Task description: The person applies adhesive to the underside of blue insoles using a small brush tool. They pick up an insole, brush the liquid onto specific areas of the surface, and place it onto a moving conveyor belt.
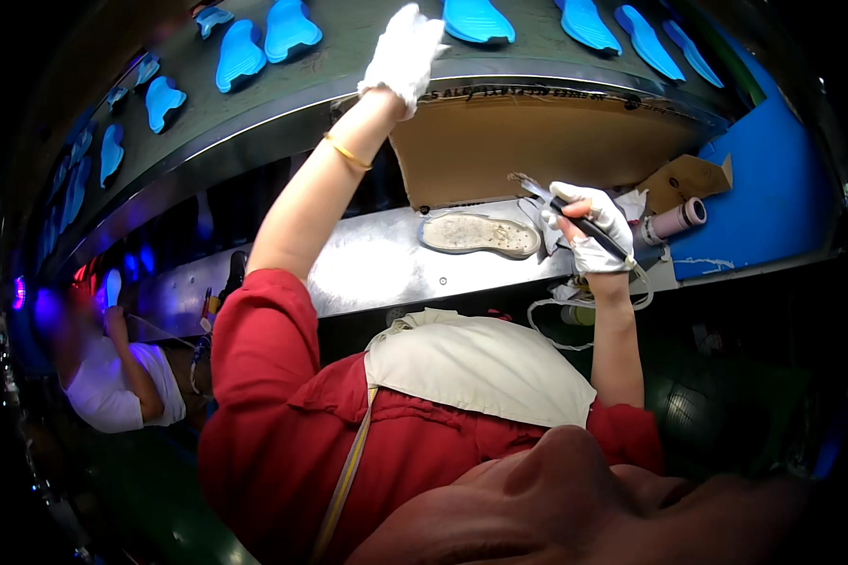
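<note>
- One left hand in a white glove [402,58] is held over the dark green conveyor belt [367,24]; whether its fingers are closed on anything cannot be told.
- Four bright blue, sole-shaped pieces [590,26] are seen right of it, the nearest just beside its fingers; more are spread leftward, too blurred to count.
- One black-handled tool with a brush-like tip [589,229] is gripped by one white-gloved right hand [594,222].
- One off-white, shoe-shaped sole [481,234] is laid on the silver metal bench [377,264], left of the tool.
- One pink cylinder [676,218] is placed right of that hand.
</note>
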{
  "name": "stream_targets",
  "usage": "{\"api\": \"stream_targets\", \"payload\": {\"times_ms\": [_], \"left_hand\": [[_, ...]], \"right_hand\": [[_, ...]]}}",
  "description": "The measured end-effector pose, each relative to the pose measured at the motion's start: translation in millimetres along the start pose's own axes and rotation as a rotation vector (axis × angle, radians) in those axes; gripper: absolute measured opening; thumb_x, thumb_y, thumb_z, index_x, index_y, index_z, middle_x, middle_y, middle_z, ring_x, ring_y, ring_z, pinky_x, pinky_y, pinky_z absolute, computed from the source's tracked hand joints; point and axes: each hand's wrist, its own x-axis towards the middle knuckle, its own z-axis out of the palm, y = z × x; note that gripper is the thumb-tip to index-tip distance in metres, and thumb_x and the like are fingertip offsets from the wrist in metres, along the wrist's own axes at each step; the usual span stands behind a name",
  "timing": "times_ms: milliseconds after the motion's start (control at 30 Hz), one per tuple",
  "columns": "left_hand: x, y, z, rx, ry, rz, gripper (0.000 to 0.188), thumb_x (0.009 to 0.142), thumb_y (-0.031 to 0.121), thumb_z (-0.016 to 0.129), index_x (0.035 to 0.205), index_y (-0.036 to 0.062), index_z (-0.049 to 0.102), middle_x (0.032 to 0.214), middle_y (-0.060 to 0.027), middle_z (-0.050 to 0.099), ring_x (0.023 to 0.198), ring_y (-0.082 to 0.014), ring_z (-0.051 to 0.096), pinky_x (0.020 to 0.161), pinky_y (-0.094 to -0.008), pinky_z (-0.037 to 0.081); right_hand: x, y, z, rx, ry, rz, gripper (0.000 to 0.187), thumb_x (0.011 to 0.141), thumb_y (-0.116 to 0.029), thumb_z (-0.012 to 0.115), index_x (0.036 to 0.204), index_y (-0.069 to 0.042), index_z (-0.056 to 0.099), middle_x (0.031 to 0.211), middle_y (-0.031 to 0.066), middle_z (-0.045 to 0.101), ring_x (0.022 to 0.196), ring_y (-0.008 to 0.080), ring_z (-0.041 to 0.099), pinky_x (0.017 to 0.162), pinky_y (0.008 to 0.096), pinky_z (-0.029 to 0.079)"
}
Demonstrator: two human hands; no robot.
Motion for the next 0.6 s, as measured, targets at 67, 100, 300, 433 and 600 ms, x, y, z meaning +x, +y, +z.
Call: {"api": "stream_targets", "payload": {"times_ms": [67, 100, 300, 433, 600], "left_hand": [[3, -29, -29, 0.389, 0.09, 0.242, 0.066, 0.091, 0.048, 0.059, 0.141, 0.0052, 0.049, 0.138, -0.0197, 0.054, 0.124, -0.0361, 0.054, 0.106, -0.0445, 0.043], [6, -45, -51, 0.56, 0.101, 0.32, 0.066, 0.09, 0.047, 0.061, 0.141, 0.0055, 0.049, 0.138, -0.0192, 0.054, 0.125, -0.0362, 0.053, 0.107, -0.0437, 0.042], [-4, -126, -169, 0.885, -0.296, -0.171, 0.052, 0.092, 0.044, 0.061, 0.135, 0.0144, 0.058, 0.131, -0.017, 0.061, 0.121, -0.0353, 0.057, 0.104, -0.0408, 0.044], [-21, -143, -209, 1.023, -0.248, -0.309, 0.048, 0.092, 0.038, 0.062, 0.134, 0.0151, 0.059, 0.13, -0.0146, 0.063, 0.119, -0.0337, 0.059, 0.105, -0.0377, 0.043], [-33, -109, -224, 0.495, 0.264, -0.261, 0.042, 0.087, 0.036, 0.069, 0.12, 0.0098, 0.068, 0.121, -0.0174, 0.067, 0.11, -0.0358, 0.061, 0.1, -0.0398, 0.046]], "right_hand": [[-3, 3, 0, -0.024, -0.008, 0.016, 0.019, 0.085, 0.012, 0.068, 0.099, 0.001, 0.064, 0.116, 0.0159, 0.067, 0.1, 0.0163, 0.065, 0.087, 0.0277, 0.054], [-3, 5, 1, -0.026, -0.004, 0.004, 0.019, 0.085, 0.013, 0.068, 0.099, 0.001, 0.064, 0.116, 0.0159, 0.067, 0.099, 0.0162, 0.065, 0.087, 0.0277, 0.054], [3, 15, 24, -0.084, -0.069, 0.042, 0.017, 0.08, 0.01, 0.073, 0.09, -0.001, 0.066, 0.106, 0.0091, 0.068, 0.097, 0.0155, 0.064, 0.087, 0.0285, 0.05], [4, 17, 34, -0.002, -0.09, 0.136, 0.017, 0.081, 0.009, 0.073, 0.093, -0.001, 0.065, 0.107, 0.0088, 0.068, 0.096, 0.0142, 0.063, 0.087, 0.027, 0.05], [0, 18, 29, -0.036, -0.158, 0.096, 0.017, 0.085, 0.011, 0.068, 0.096, -0.001, 0.065, 0.114, 0.0096, 0.066, 0.101, 0.0146, 0.064, 0.089, 0.0265, 0.052]]}}
